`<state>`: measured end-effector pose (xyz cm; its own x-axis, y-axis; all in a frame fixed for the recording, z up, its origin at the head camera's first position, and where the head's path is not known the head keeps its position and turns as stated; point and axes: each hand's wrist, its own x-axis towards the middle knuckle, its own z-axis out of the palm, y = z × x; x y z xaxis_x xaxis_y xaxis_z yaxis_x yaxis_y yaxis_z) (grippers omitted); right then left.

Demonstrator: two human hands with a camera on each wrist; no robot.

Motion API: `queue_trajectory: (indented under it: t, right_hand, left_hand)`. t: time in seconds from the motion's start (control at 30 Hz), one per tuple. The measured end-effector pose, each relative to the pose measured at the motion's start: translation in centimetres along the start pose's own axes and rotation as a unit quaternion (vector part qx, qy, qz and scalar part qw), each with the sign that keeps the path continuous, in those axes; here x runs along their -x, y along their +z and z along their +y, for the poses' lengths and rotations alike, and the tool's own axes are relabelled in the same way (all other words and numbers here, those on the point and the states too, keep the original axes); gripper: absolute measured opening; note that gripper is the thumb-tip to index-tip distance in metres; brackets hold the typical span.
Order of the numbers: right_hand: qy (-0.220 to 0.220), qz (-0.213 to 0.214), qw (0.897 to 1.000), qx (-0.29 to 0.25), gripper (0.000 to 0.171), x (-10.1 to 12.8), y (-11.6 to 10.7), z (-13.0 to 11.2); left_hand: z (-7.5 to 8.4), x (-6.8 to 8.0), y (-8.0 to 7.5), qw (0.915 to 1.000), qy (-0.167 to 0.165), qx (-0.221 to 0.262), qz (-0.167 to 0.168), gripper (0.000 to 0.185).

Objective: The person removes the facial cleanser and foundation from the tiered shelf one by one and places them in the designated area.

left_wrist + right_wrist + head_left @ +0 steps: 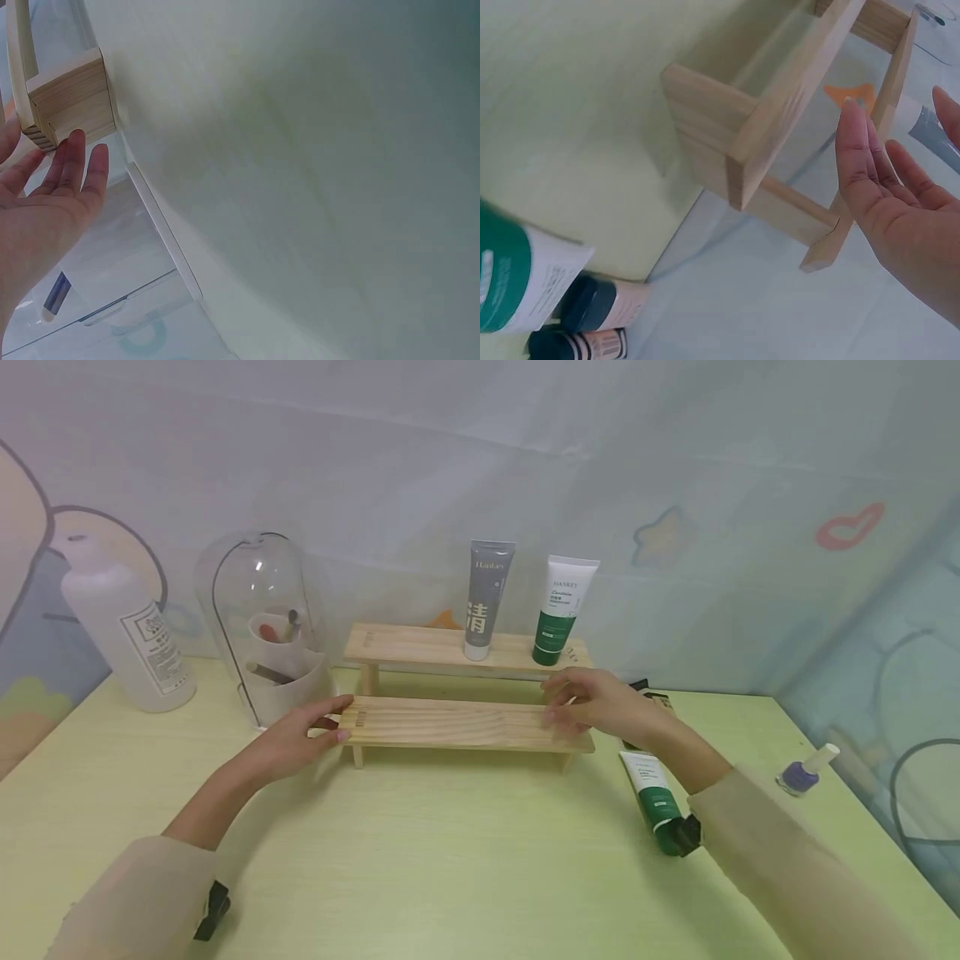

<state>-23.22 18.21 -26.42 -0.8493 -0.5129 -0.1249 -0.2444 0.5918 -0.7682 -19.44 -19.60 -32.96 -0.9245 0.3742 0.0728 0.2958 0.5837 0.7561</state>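
A two-tier wooden display shelf (450,724) stands on the table. My left hand (296,739) grips the left end of its lower plank, thumb at the front corner and fingertips at the back. In the left wrist view those fingers (73,161) lie against the plank's end. Over the right end of the lower tier is my right hand (592,702), loosely bent and holding nothing; the right wrist view shows its fingers (855,142) apart from the wood. On the upper tier stand a grey squeeze tube (489,597) and a white-and-green squeeze tube (562,608), both cap down.
Another white-and-green tube (652,793) lies under my right forearm, with small dark-capped containers (592,300) behind it. A purple nail polish bottle (804,772) stands far right. At left are a clear-domed brush holder (258,577) and a white bottle (112,610).
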Motion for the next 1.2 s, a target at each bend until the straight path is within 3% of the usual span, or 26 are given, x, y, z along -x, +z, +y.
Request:
queue_trajectory:
  t: [0.3,0.57,0.8,1.2]
  right_hand:
    - [-0.028,0.023,0.998,-0.058,0.040,-1.6,0.7,-2.3]
    - [-0.058,0.086,0.992,-0.066,0.045,-2.8,1.3,-4.2]
    - [-0.033,0.132,0.988,-0.078,0.051,-3.9,1.9,-5.3]
    - [-0.028,0.159,0.981,-0.106,0.057,-6.2,2.3,-5.7]
  left_hand:
    - [0.1,0.0,0.1,1.0000,-0.004,0.003,-0.001,0.053]
    - [0.1,0.0,0.1,1.0000,-0.002,0.001,0.001,0.052]
    - [0.1,0.0,0.1,1.0000,-0.002,0.000,0.001,0.052]
    - [0.4,0.0,0.1,1.0000,-0.005,0.000,0.005,0.052]
